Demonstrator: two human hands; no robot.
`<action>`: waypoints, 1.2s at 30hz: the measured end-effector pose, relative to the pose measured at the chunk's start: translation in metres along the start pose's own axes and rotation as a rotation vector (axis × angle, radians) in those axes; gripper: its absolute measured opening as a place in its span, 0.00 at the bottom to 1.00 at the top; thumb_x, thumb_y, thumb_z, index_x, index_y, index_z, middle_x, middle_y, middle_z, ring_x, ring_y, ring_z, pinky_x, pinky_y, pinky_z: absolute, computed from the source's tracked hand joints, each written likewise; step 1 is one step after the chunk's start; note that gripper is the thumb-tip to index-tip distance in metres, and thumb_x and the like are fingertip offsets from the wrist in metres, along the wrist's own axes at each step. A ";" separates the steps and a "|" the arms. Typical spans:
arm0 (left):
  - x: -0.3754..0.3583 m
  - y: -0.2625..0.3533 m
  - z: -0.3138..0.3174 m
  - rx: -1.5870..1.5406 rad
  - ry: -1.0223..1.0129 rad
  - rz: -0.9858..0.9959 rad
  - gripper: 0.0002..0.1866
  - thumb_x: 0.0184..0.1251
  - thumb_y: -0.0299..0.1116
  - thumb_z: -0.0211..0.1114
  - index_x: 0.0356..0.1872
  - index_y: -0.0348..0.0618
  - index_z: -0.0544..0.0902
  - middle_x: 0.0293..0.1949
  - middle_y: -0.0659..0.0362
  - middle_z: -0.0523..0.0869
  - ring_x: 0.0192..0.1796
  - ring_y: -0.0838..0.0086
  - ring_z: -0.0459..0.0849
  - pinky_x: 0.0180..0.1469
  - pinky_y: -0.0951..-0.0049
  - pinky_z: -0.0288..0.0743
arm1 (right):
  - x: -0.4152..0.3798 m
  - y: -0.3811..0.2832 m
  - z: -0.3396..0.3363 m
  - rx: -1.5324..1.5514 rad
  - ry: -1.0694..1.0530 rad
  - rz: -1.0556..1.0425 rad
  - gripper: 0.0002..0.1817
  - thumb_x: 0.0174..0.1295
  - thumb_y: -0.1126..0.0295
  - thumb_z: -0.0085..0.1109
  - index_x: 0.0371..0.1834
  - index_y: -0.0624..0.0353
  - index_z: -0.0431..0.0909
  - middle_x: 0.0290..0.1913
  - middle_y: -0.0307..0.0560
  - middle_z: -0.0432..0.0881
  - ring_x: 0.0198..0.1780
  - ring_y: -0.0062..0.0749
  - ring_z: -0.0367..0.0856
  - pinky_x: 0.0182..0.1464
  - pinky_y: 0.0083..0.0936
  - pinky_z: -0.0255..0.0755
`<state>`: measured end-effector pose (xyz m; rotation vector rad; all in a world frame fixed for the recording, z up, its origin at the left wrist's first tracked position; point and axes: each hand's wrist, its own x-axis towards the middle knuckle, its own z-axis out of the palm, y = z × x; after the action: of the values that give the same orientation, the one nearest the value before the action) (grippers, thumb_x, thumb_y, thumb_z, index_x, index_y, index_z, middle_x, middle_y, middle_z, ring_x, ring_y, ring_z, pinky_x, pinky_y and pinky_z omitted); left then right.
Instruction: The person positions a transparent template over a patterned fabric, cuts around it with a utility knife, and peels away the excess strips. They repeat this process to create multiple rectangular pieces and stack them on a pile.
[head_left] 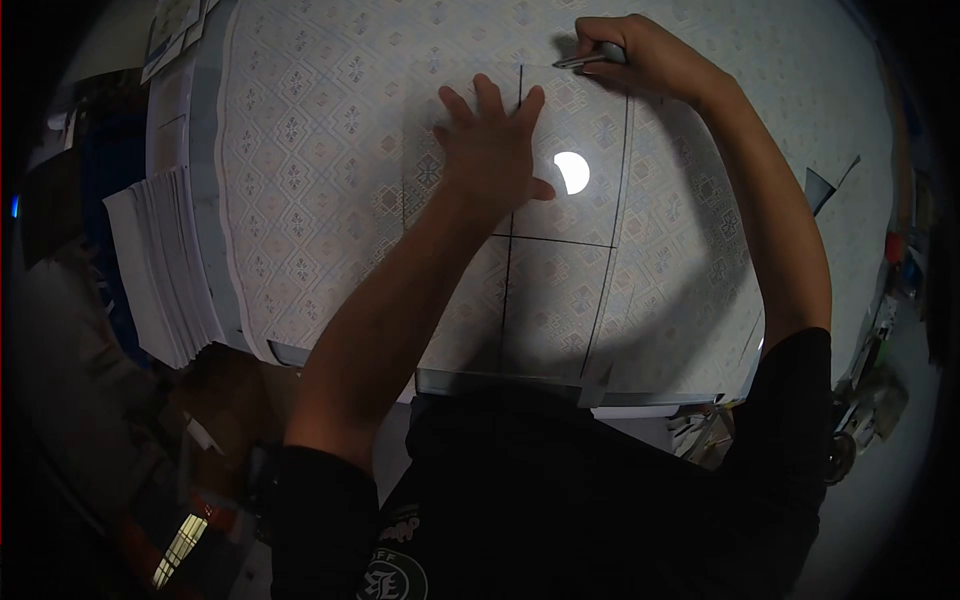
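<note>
My left hand (490, 150) lies with its fingers spread on a clear sheet with black lines (560, 239), over the patterned cloth (290, 180). The lines cross just below the hand. Up at the sheet's far right corner, my right hand (612, 58) is closed around a slim dark tool (585, 61) whose tip points left, near the sheet's far edge. What kind of tool it is cannot be made out. A bright round reflection shows on the sheet to the right of my left thumb.
A stack of papers (165, 265) hangs at the table's left edge. On the cloth at the right is a dark pointed object (820, 190). A cluttered area with small items lies beyond the table's right side, and boxes stand at the lower left.
</note>
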<state>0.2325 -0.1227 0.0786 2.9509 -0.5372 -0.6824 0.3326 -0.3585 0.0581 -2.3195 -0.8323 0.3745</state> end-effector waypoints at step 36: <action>-0.147 -0.008 0.073 -0.194 0.292 0.101 0.30 0.51 0.36 0.81 0.54 0.34 0.80 0.55 0.45 0.77 0.58 0.52 0.76 0.58 0.58 0.78 | -0.138 -0.134 0.075 0.200 0.252 0.109 0.09 0.66 0.74 0.70 0.47 0.60 0.82 0.44 0.43 0.88 0.44 0.29 0.85 0.49 0.26 0.78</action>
<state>0.0801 -0.0629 0.0726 2.7497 -0.5526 -0.2688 0.1309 -0.3325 0.0956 -2.1730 -0.5234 0.1959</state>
